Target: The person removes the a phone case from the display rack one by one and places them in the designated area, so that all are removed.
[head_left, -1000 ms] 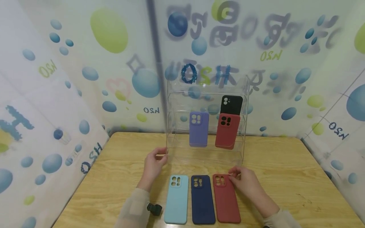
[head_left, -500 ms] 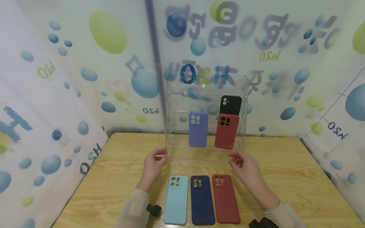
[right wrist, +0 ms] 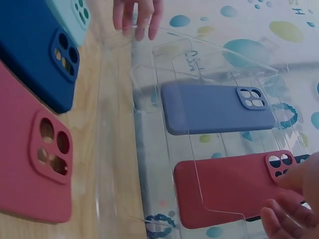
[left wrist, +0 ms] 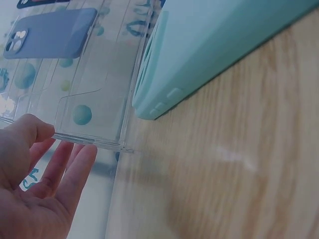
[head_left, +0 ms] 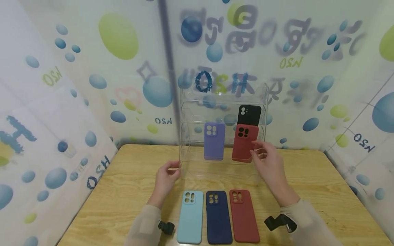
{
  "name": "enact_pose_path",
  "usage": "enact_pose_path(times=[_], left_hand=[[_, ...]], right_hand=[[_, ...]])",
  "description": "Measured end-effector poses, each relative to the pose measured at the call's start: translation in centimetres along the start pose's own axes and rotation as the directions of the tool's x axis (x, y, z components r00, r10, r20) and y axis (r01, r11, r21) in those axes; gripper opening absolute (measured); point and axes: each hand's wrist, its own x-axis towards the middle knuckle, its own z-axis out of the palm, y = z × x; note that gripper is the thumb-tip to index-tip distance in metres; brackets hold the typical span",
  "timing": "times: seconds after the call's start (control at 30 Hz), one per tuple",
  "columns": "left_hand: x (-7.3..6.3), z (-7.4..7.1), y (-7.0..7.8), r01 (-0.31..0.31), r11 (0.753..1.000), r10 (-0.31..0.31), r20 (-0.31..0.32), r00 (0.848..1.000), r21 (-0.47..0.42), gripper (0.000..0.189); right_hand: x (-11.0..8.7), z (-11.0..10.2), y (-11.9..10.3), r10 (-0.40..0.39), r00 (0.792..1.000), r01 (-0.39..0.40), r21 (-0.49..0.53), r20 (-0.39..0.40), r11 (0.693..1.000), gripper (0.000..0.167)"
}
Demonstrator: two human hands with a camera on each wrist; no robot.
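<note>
A: What surrounds the work?

B: Bubble-printed walls [head_left: 127, 73] and a wood-grain table [head_left: 123, 177], where a clear tiered display rack [head_left: 229, 136] stands upright.

A: How are the fingers set?

B: The left hand [head_left: 165, 178] holds the rack's left edge, nearly closed, thumb and fingers on opposite sides. The right hand [head_left: 271, 163] has its thumb and fingers bent and parted at the right edge of the racked red phone case [head_left: 244, 145]; whether they touch it cannot be told.

A: What differs from 0.5 s ago?

B: The right hand was lower then, nearer the table; now it is up beside that case. The left hand keeps its place.

A: And the other cases?

B: A purple phone case [head_left: 214, 143] sits left of the racked red, a black phone case [head_left: 249, 114] above and behind it. On the table 3 lie in a row: light-blue phone case [head_left: 190, 220], navy phone case [head_left: 219, 220], tabletop red phone case [head_left: 245, 220].

A: Does another view add anything?

B: The left wrist view shows raised side buttons [left wrist: 167, 99] on the light-blue case, unseen from the head.
</note>
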Motion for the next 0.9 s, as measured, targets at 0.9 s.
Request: enact_pose_path(times=[0.9], left_hand=[[0.1, -0.1, -0.1, 0.018, 1.0, -0.018, 0.008, 1.0, -0.013, 0.025]], right_hand=[[4.2, -0.1, 0.5, -0.029, 0.987, 0.029, -0.003, -0.161, 1.0, 0.038]])
